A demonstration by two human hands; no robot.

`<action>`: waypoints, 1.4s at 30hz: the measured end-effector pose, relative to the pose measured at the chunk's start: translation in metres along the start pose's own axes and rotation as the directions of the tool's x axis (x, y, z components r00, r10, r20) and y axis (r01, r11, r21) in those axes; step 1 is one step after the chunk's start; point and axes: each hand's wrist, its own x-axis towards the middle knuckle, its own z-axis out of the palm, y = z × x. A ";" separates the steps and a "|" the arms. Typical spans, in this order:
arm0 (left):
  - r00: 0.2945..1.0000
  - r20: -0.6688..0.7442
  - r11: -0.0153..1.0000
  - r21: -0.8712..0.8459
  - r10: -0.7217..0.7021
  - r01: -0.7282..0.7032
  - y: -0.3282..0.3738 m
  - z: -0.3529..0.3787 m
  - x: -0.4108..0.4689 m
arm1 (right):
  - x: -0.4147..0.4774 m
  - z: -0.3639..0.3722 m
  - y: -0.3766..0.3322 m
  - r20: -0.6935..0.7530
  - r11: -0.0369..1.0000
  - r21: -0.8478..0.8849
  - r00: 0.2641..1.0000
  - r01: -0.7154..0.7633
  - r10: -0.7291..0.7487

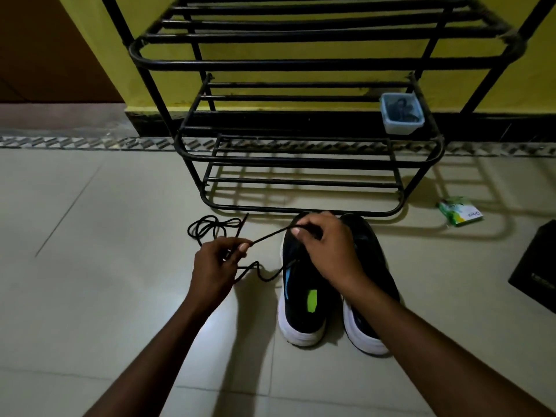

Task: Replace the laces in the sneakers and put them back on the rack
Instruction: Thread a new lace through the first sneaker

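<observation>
Two black sneakers with white soles stand side by side on the floor, toes toward the rack: the left sneaker [302, 299] with a green tag inside, and the right sneaker [371, 266] partly under my right forearm. A black lace [269, 235] stretches taut between my hands. My left hand [218, 261] pinches it at the left. My right hand [323, 240] pinches its other part above the left sneaker's toe. More of the lace loops on the floor and runs into the left sneaker. A second coil of black lace [210, 225] lies on the floor behind my left hand.
A black metal shoe rack [307, 159] stands against the yellow wall just beyond the sneakers. On its middle shelf sits a clear plastic box [401, 114] with dark laces inside. A green packet [460, 211] lies on the floor at the right, a dark box [538, 266] at the right edge.
</observation>
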 end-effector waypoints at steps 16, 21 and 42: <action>0.981 0.066 0.980 -0.063 -0.184 0.188 -0.010 0.006 -0.008 | -0.003 -0.020 0.014 -0.068 0.987 -0.031 0.985 -0.160 0.157; 0.970 0.218 0.932 -0.320 -0.103 0.171 0.019 0.023 -0.008 | -0.015 -0.028 0.020 0.075 0.972 -0.222 0.992 -0.081 0.100; 0.967 0.190 0.985 -0.009 -0.169 0.174 0.049 0.091 -0.003 | -0.024 -0.023 0.046 0.043 0.923 0.075 0.926 -0.378 0.376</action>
